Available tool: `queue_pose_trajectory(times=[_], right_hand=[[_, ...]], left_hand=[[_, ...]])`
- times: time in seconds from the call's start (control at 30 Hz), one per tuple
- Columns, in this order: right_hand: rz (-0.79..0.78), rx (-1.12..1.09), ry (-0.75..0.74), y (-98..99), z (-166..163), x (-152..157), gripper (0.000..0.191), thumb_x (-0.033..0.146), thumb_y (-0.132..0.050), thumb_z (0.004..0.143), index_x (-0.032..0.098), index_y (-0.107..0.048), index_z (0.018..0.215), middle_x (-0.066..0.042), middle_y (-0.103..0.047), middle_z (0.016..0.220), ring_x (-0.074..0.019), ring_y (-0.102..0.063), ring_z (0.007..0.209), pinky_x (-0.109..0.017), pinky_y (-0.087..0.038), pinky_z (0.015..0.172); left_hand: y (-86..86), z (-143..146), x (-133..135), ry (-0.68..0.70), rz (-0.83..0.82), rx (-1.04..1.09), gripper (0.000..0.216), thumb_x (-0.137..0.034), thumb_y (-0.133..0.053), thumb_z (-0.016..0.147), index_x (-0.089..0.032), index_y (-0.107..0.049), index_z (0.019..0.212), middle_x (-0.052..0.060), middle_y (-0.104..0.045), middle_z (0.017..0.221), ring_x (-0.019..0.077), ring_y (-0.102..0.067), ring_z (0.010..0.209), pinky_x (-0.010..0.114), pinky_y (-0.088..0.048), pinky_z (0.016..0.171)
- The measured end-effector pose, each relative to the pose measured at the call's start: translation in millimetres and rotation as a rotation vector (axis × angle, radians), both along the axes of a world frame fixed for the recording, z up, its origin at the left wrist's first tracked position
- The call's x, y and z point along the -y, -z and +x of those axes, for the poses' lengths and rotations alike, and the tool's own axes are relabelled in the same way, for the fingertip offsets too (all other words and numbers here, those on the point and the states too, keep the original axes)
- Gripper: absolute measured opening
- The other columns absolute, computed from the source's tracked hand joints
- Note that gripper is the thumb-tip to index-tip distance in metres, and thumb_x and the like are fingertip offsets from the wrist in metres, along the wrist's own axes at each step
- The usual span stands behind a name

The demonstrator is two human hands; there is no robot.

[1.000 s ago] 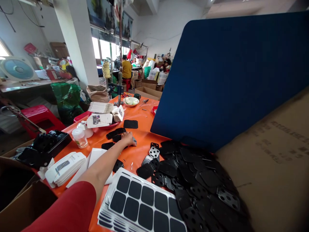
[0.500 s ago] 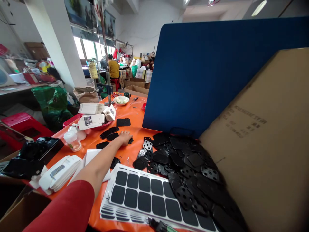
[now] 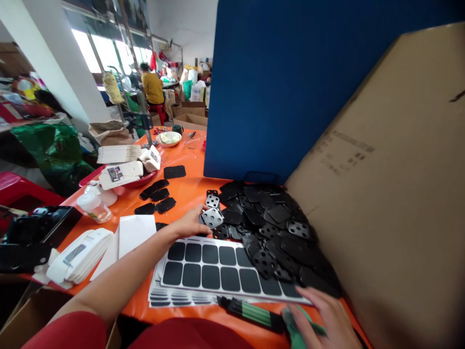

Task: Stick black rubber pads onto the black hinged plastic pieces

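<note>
My left hand (image 3: 189, 224) reaches across the orange table (image 3: 189, 186) and pinches a grey perforated plate (image 3: 212, 217) at the near edge of a pile of black plates (image 3: 271, 220). Just in front of it lies a stack of white sheets carrying black square pads (image 3: 218, 266). My right hand (image 3: 325, 317) lies at the table's near edge, fingers stretched flat on a green cloth (image 3: 296, 332), touching the end of a black and green tool (image 3: 250, 311).
A blue divider (image 3: 290, 82) stands behind the pile and a large cardboard box (image 3: 395, 194) leans at the right. Black oblong pads (image 3: 155, 198), white packets (image 3: 78, 254), a small bottle (image 3: 92, 206) and a red tray (image 3: 140, 182) sit at left. A person in yellow (image 3: 152, 87) works far back.
My left hand has drawn back from the far black pads toward me and now holds a perforated plate. My right hand has come into view at the bottom right. The view has tilted down and right.
</note>
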State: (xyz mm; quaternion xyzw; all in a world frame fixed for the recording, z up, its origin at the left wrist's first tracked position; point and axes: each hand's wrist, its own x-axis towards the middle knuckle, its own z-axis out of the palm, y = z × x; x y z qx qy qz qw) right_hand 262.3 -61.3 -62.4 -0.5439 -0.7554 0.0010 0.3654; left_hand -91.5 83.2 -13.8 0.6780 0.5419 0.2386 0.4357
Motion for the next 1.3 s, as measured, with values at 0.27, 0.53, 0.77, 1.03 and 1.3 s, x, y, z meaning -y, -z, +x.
queue_pose_trajectory(times=[0.27, 0.53, 0.77, 1.03, 1.3], right_hand=[[-0.192, 0.100, -0.519, -60.5, -91.4, -40.5, 0.079, 0.060, -0.069, 0.078, 0.019, -0.044, 0.140, -0.016, -0.054, 0.127, -0.0331, -0.051, 0.115, -0.051, -0.045, 0.098], [-0.216, -0.143, -0.575, -44.4, -118.3, -38.2, 0.056, 0.052, -0.065, 0.082, 0.016, -0.053, 0.125, -0.014, -0.060, 0.108, -0.0276, -0.056, 0.097, -0.044, -0.050, 0.086], [-0.234, -0.574, -0.424, -46.1, -120.7, -34.7, 0.035, 0.040, -0.060, 0.082, 0.021, -0.059, 0.111, -0.008, -0.060, 0.097, -0.0241, -0.058, 0.089, -0.041, -0.051, 0.082], [-0.476, -1.448, -0.197, -46.1, -123.1, -44.1, 0.026, 0.048, -0.064, 0.081, 0.025, -0.054, 0.090, 0.003, -0.047, 0.077, -0.0139, -0.050, 0.070, -0.031, -0.049, 0.075], [-0.304, -0.475, -0.364, -55.1, -85.9, -19.0, 0.039, 0.047, -0.037, 0.099, 0.022, -0.059, 0.118, -0.011, -0.055, 0.117, -0.0241, -0.053, 0.111, -0.040, -0.047, 0.095]], left_hand=[[-16.6, 39.1, 85.6, 0.204, -0.493, 0.577, 0.047, -0.030, -0.070, 0.075, -0.020, -0.042, 0.111, -0.006, -0.051, 0.078, 0.0047, -0.042, 0.054, 0.019, -0.030, 0.048], [-16.5, 46.3, 101.9, -0.029, -0.436, 0.628, 0.037, -0.035, -0.061, 0.083, -0.019, -0.044, 0.112, -0.003, -0.057, 0.084, 0.0046, -0.043, 0.054, 0.018, -0.034, 0.046], [4.6, 66.6, 117.5, -0.208, -0.567, 0.928, 0.045, -0.037, -0.075, 0.072, -0.018, -0.050, 0.105, -0.003, -0.056, 0.080, 0.0042, -0.045, 0.051, 0.017, -0.034, 0.044], [3.8, 73.3, 122.1, 0.084, -0.311, 0.517, 0.045, -0.029, -0.071, 0.072, -0.018, -0.055, 0.113, 0.008, -0.059, 0.106, 0.0194, -0.056, 0.095, 0.031, -0.048, 0.080], [-16.6, 90.9, 122.3, 0.362, -0.357, 0.495, 0.042, -0.041, -0.060, 0.086, -0.017, -0.053, 0.119, 0.009, -0.059, 0.107, 0.0229, -0.053, 0.100, 0.043, -0.043, 0.094]])
